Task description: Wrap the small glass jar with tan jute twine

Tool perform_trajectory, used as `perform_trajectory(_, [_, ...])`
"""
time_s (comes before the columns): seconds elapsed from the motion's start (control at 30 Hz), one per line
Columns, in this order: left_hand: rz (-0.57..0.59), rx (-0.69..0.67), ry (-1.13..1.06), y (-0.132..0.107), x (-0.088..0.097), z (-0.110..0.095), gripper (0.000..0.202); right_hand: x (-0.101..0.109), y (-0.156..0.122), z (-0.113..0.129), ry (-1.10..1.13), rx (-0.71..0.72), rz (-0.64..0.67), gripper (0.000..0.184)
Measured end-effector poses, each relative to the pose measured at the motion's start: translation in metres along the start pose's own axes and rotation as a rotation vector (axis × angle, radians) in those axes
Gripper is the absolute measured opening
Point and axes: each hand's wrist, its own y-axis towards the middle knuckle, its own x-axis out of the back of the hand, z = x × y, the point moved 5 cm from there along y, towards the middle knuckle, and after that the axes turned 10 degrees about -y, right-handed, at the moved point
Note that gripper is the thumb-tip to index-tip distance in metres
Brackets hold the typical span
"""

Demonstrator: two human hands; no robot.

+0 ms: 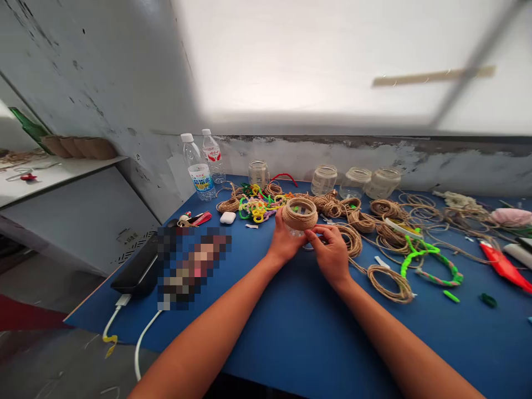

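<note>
Twine (305, 223) is wound around the neck and shoulder of the jar (298, 217) at the centre of the frame, in a snug-looking band that leaves the rim showing above. Below the band, clear glass shows between the hands, so the covering looks partial: the upper part is dressed, while the lower wall, as far as it can be seen, is bare. The fingers hide the rest, and the base cannot be judged.

The left hand (286, 239) is closed around the jar's left side, thumb up against the band. The right hand (332, 252) is drawn in narrow at the jar's lower right, thumb and forefinger nearly together; whether it grips the glass or pinches a strand, I cannot tell.

Behind, along the back edge of the table (266, 343), four bare jars (324, 180) stand upright, one at upper centre and three to its right, with no wrapping visible on them. Plenty of cord is left: a coil (354, 243) lies just beside the right hand, and a looser loop (390, 284) rests at centre right. Colourful fuzzy wires (260, 208) are heaped left of the held jar, apparently unused on it.
</note>
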Motion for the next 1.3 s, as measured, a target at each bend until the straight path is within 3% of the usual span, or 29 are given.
perform_trajectory(0.23, [0.038,-0.001,0.000,0.001,0.004,-0.006,0.096,0.000,0.002,0.001,-0.017,0.055,0.010,0.034])
perform_trajectory(0.43, [0.076,-0.003,0.030,0.000,0.004,-0.008,0.093,0.001,0.004,-0.008,-0.059,-0.008,-0.006,0.041])
perform_trajectory(0.63, [0.161,0.035,-0.016,0.002,0.006,-0.001,0.102,-0.005,0.004,-0.007,0.040,0.002,0.118,0.033])
perform_trajectory(0.97, [0.093,0.019,0.096,0.006,0.011,0.002,0.103,-0.003,0.001,0.002,0.035,-0.012,0.161,0.034])
perform_trajectory(1.3, [0.116,0.002,0.128,0.005,0.010,0.003,0.095,-0.003,-0.002,0.005,0.021,-0.003,0.199,0.029])
